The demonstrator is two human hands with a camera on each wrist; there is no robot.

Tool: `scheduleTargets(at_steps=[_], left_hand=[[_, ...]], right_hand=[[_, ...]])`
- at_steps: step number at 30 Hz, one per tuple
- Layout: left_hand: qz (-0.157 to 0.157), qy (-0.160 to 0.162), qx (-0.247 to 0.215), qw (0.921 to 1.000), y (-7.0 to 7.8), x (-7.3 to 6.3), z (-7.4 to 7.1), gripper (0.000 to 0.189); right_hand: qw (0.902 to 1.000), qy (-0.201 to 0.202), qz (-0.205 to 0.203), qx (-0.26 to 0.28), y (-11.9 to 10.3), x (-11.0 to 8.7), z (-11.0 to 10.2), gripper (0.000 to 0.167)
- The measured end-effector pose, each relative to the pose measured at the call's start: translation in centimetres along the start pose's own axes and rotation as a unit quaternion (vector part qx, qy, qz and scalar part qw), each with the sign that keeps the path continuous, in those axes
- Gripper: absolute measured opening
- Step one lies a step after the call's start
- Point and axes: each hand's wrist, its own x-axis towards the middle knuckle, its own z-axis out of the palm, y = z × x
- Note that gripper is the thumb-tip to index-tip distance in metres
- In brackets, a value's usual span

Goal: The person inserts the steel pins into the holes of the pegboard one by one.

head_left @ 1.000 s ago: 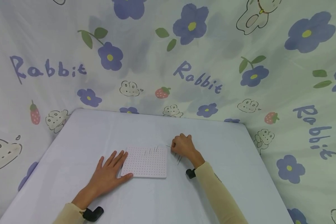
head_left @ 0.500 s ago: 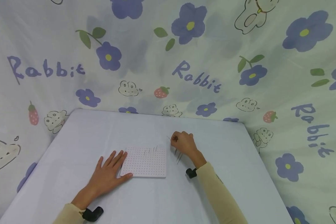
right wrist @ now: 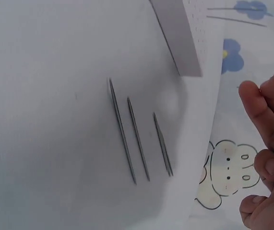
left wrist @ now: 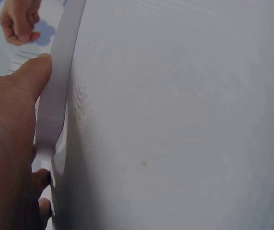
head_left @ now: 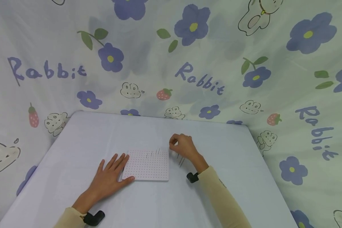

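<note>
A white board [head_left: 145, 167] dotted with rows of small holes lies flat on the table. Several thin metal needles [head_left: 151, 153] stand up from its far right part. My left hand [head_left: 109, 175] is spread along the board's left side, its fingertips at the left edge and its thumb on the near left corner. Beyond the board's far right corner, my right hand [head_left: 185, 147] is raised, thumb and index finger pinching a thin needle [right wrist: 238, 87]; only a tiny tip shows past the fingers. Below that hand, several loose metal needles [right wrist: 122, 129] lie on the table, pointed at the ends.
The white-covered table [head_left: 216, 142] reaches back to a hanging cloth [head_left: 148, 63] printed with flowers and rabbits. A dark wrist device [head_left: 94, 218] sits under the left wrist and another one [head_left: 192, 177] under the right.
My right hand has lifted from the loose needles and shifted slightly left toward the board's far right corner, the pinched needle turning out of clear sight. My left hand stays at the board.
</note>
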Motion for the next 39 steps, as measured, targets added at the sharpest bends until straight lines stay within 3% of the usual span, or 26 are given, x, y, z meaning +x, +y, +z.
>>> scheduleTargets(at_steps=[14,23,39], left_hand=[[-0.006,-0.004,-0.001,1.0000,0.0,-0.1,0.0,0.099],[-0.006,-0.005,-0.008,0.9999,0.3,0.0,-0.2,0.099],[-0.003,-0.002,-0.008,1.0000,0.2,0.0,-0.2,0.097]], right_hand=[[0.9947,-0.089,-0.050,0.010,-1.7,0.0,0.9,0.003],[0.9926,-0.095,-0.064,-0.042,-2.1,0.1,1.2,0.004],[0.9915,-0.093,-0.066,-0.063,-2.1,0.2,1.8,0.003]])
